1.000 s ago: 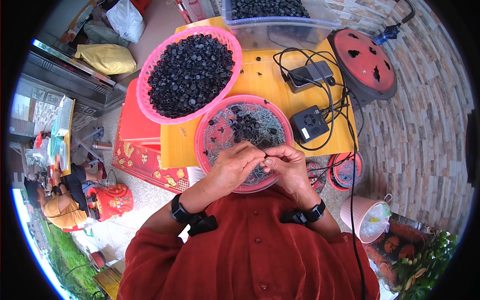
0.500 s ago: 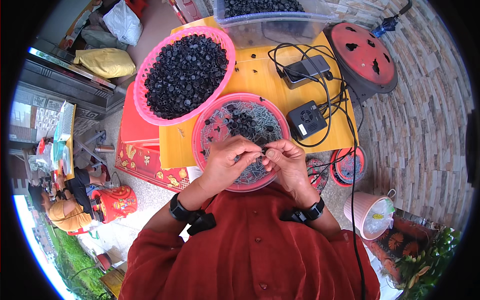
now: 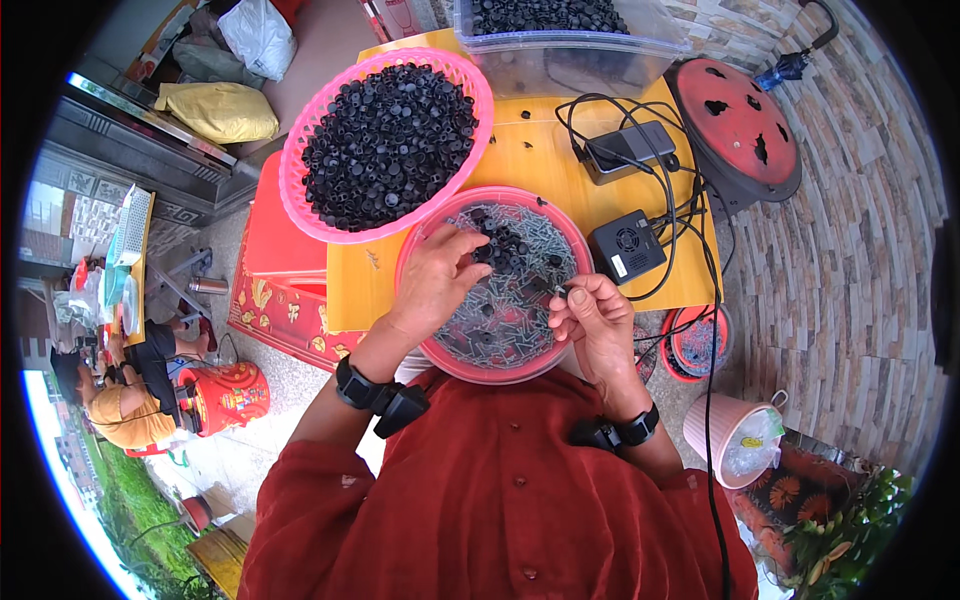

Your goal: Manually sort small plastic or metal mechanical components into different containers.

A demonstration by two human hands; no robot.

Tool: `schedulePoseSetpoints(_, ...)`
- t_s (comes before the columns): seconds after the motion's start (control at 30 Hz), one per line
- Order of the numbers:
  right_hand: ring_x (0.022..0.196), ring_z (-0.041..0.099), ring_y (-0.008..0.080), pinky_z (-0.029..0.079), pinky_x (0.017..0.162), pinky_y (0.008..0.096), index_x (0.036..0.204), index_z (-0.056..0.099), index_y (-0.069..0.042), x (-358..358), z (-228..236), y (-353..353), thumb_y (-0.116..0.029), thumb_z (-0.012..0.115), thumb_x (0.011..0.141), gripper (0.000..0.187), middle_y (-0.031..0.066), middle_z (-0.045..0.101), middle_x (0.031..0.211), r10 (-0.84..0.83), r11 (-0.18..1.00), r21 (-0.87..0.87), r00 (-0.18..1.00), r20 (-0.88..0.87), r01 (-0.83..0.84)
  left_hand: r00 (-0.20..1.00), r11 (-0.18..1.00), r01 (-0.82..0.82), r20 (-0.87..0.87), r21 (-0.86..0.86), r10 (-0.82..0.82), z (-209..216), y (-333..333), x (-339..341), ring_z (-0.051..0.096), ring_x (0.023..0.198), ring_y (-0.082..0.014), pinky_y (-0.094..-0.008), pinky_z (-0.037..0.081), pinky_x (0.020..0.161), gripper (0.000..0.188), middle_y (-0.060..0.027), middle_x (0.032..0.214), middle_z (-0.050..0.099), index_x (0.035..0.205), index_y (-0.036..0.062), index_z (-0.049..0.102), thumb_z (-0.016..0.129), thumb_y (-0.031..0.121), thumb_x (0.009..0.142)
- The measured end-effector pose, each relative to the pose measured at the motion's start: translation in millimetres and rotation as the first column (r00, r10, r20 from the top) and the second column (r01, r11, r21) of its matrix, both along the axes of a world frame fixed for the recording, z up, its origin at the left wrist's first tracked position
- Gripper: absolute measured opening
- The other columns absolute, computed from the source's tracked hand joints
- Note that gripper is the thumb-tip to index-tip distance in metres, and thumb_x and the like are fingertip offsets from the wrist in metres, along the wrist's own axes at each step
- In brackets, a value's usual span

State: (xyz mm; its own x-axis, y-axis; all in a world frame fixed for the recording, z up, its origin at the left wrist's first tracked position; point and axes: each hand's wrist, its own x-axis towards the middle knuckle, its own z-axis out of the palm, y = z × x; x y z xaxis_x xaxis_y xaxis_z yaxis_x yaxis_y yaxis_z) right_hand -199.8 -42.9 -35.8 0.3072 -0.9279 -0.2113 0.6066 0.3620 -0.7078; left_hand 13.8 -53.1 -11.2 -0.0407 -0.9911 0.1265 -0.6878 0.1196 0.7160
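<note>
Okay, so the right hand (image 3: 600, 318) has a tight little pinch going, thumb and forefinger closed on a small dark piece (image 3: 560, 291), too tiny for me to say exactly what it is. That piece sits at the fingertips, over the near-right part of a pinkish-red basin (image 3: 498, 375). Across from that pinch, to its left, the left hand (image 3: 437, 280) is held with a gap between thumb and forefinger, both right by a clump of black caps (image 3: 507, 252) inside the basin. Can't tell if those left fingers are touching one. Below and between the two hands there's a loose spread of thin silvery screws (image 3: 490, 328) in the same basin. Beyond the left hand and off to its left is a pink basket (image 3: 288, 180) heaped with more black caps, and a clear plastic bin (image 3: 570, 68) stands farther out past both hands. Just beyond the right hand, slightly to its right, there's a black box with a round vent (image 3: 628, 248), cables (image 3: 672, 222) running beside it, all on a yellow tabletop (image 3: 365, 295). Way off left of both hands, a person in a yellowish top (image 3: 130, 412) sits near a red bucket (image 3: 232, 400).
</note>
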Motion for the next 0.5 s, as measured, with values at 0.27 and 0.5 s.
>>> schedulePoseSetpoints(0.27,0.069,0.061,0.0145,0.049,0.056,0.0227,0.100,0.057,0.000,6.2,-0.1,3.7,-0.004,0.054,0.086,0.015,0.0112,0.064,0.086,-0.015,0.993,-0.114,0.987,-0.162,-0.004,1.000,0.999,-0.020,0.021,-0.049,0.021,0.2,-2.0,-8.9,0.059,0.068,-0.0257,-0.0353,0.048,0.061,0.022,-0.0126,0.087,0.055,0.088,0.0010,0.054,0.066,0.001,0.070)
schedulePoseSetpoints(0.5,0.069,0.059,0.0097,0.049,0.060,0.0208,0.098,0.058,0.002,26.5,3.5,6.7,0.006,0.059,0.080,0.018,0.0064,0.061,0.083,-0.134,0.939,-0.341,0.954,-0.266,0.037,0.977,0.993,0.071,-0.194,-0.090,-0.088,14.4,17.4,-19.0,0.060,0.067,-0.0181,-0.0286,0.048,0.058,0.026,-0.0102,0.078,0.056,0.093,0.0012,0.055,0.063,-0.005,0.069)
